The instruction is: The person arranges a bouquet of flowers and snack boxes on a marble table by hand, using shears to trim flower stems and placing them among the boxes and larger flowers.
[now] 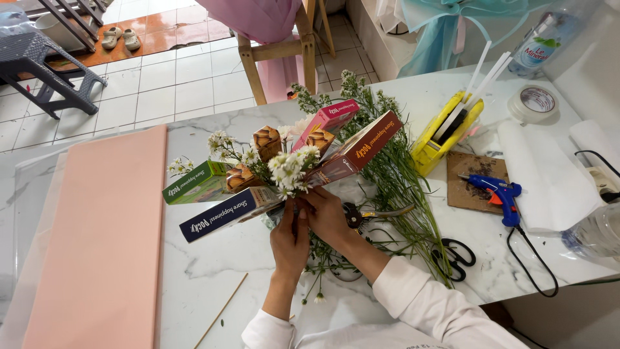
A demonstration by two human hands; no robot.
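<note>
My left hand (290,242) and my right hand (328,216) both clasp the stem bundle of a snack bouquet (284,168) held over the marble table (213,271). The bouquet fans out flat snack boxes: a green one (196,181), a dark blue one (226,213), a pink one (328,117) and a brown-red one (355,152). Between them sit small gold-brown wrapped sweets (267,142) and small white daisies (290,167). The stems below my hands are mostly hidden.
Loose green flower stems (403,187) lie right of my hands, with pruning shears (365,214) and black scissors (455,255). Farther right are a blue glue gun (500,194) on cardboard, a yellow tape dispenser (445,132) and a tape roll (536,102). Pink sheet (97,245) covers the left.
</note>
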